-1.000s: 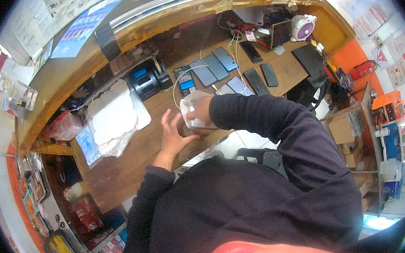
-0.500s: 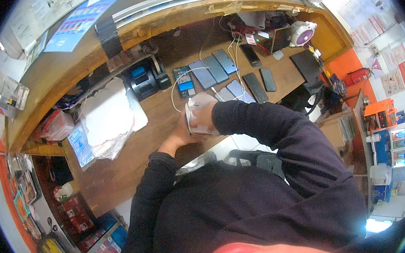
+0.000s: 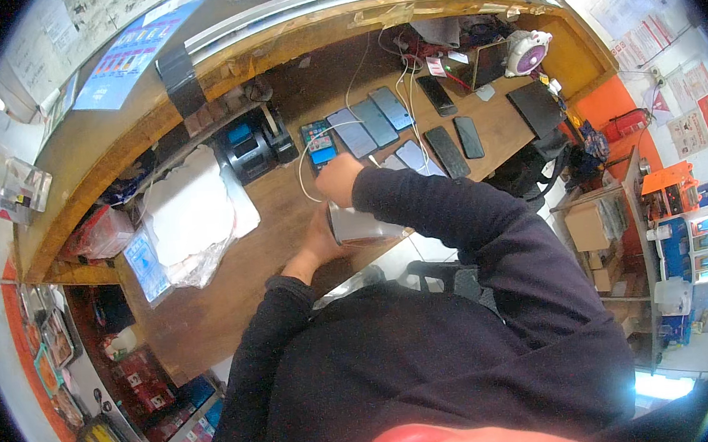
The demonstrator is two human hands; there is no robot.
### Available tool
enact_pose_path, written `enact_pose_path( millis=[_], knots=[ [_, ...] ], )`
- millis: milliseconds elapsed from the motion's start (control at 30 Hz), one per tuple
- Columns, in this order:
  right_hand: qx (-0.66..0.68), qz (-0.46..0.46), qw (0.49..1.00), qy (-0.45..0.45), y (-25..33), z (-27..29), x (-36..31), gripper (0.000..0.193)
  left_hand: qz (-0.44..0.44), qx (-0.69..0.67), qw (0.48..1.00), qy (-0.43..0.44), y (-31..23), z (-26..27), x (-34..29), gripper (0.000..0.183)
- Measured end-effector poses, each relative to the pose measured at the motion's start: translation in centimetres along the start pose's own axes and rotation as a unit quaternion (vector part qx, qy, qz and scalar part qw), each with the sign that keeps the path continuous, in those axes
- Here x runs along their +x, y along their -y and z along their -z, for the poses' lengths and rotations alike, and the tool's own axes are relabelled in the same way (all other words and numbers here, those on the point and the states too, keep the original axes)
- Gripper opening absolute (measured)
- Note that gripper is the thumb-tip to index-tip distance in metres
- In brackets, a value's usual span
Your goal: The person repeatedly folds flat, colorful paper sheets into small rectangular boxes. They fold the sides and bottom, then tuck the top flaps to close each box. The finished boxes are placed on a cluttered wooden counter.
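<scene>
A white box-shaped thing (image 3: 363,225) is held low over the table's near edge, partly covered by my right sleeve. My left hand (image 3: 319,239) grips its left side. Just beyond the box is my right hand (image 3: 339,180), its fingers curled down and whatever they hold hidden. Past that hand lies a phone with a lit screen (image 3: 319,144); a white cable (image 3: 303,182) loops beside it. To its right several phones rest on the table, among them a grey-blue phone (image 3: 352,132) and a dark phone (image 3: 446,152).
A white sheet-like stack (image 3: 193,206) in plastic lies on the wooden table (image 3: 219,317) at left. Behind it stands a black device (image 3: 248,148). At the right are a black flat case (image 3: 535,109) and a small white-purple fan (image 3: 527,53). A raised wooden ledge curves along the back.
My right hand has lifted off the white box and moved away from me, toward the lit phone. My left hand keeps its hold on the box.
</scene>
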State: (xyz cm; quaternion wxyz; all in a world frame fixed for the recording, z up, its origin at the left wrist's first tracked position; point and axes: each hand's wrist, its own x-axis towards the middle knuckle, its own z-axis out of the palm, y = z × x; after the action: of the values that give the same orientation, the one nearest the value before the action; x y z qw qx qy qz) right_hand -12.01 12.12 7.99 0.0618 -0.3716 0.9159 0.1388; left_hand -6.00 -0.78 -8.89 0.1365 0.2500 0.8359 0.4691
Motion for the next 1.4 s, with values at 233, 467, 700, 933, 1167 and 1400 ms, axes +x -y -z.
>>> enact_pose_path(
  millis=[233,467,700,933,1167,1400],
  knots=[
    [0.021,0.029,0.999,0.017,-0.5,-0.1,-0.3,0.013,-0.006,0.014,0.998,-0.066,-1.9,-0.1,-1.1,0.115],
    [0.143,0.006,0.989,-0.042,-0.1,4.5,-6.1,0.015,-0.104,-0.095,0.981,-0.136,-3.0,0.1,-1.2,0.108],
    [0.189,0.052,0.980,0.041,1.3,-5.6,-6.2,0.027,-0.082,-0.084,0.990,-0.075,-6.6,1.7,-0.1,0.109],
    [0.183,0.062,0.971,0.141,0.9,-4.9,-6.3,0.035,-0.036,-0.022,0.998,-0.056,-2.9,-0.1,-0.2,0.113],
    [0.222,-0.025,0.973,0.058,1.2,-3.6,-7.8,0.022,-0.084,-0.090,0.991,-0.053,-1.3,-0.3,0.0,0.106],
    [0.489,-0.317,0.810,-0.063,-0.8,-7.1,-12.7,0.045,-0.083,-0.088,0.992,-0.041,-1.5,-1.0,0.4,0.089]
  ],
)
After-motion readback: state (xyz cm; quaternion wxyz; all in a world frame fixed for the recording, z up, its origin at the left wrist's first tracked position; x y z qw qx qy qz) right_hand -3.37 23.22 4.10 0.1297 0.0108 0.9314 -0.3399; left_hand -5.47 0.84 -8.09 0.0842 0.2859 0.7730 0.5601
